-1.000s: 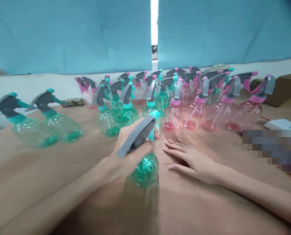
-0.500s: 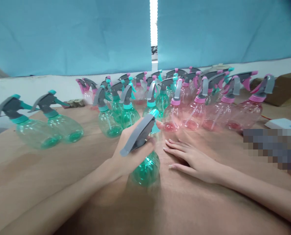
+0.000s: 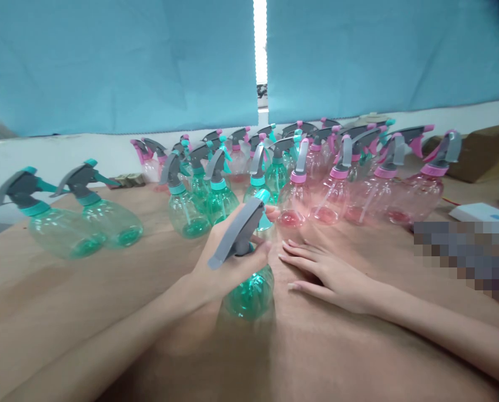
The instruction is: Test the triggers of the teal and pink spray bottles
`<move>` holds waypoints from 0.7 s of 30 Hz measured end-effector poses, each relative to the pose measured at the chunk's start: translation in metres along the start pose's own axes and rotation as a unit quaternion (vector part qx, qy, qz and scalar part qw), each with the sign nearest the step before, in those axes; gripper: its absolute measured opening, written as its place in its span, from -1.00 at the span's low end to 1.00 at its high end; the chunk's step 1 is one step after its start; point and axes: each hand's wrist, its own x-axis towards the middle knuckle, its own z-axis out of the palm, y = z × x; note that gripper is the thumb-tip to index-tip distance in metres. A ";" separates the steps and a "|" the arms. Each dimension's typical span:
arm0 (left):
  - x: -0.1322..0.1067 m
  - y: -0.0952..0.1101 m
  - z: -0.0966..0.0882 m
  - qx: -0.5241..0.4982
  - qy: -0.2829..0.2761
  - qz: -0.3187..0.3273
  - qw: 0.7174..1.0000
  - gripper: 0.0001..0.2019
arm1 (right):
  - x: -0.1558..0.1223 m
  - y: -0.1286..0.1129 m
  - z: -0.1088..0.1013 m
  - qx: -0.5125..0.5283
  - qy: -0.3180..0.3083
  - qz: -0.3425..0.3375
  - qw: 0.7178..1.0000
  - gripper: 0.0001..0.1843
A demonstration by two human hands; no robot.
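My left hand point(image 3: 226, 262) is wrapped round the neck of a green spray bottle point(image 3: 249, 290) with a grey trigger head point(image 3: 237, 231). The bottle stands on the brown table point(image 3: 107, 312), and one fingertip reaches past the teal nozzle. Just to the right of the bottle, my right hand point(image 3: 328, 273) lies flat on the table with its fingers stretched out and holds nothing.
Several green spray bottles point(image 3: 199, 195) and pink spray bottles point(image 3: 358, 184) stand crowded at the back of the table. Two green bottles point(image 3: 85, 215) stand apart at the left. A white box point(image 3: 479, 212) lies at the right, a blue curtain point(image 3: 127, 61) hangs behind.
My left hand's grip has shifted slightly on the bottle, a fingertip now reaching past the nozzle. The view has tilted a little. My right hand stays flat.
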 end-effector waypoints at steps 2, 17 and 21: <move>0.000 0.000 0.000 -0.012 -0.006 0.012 1.000 -0.63 | 0.000 0.000 0.000 0.003 0.003 -0.003 1.000 -0.32; -0.005 -0.007 -0.001 -0.011 -0.021 -0.039 0.999 -0.48 | 0.002 0.000 0.001 -0.006 -0.014 0.007 1.000 -0.30; -0.003 -0.010 0.001 -0.016 -0.010 -0.032 0.999 -0.50 | 0.002 -0.001 0.000 0.000 -0.013 0.008 1.000 -0.29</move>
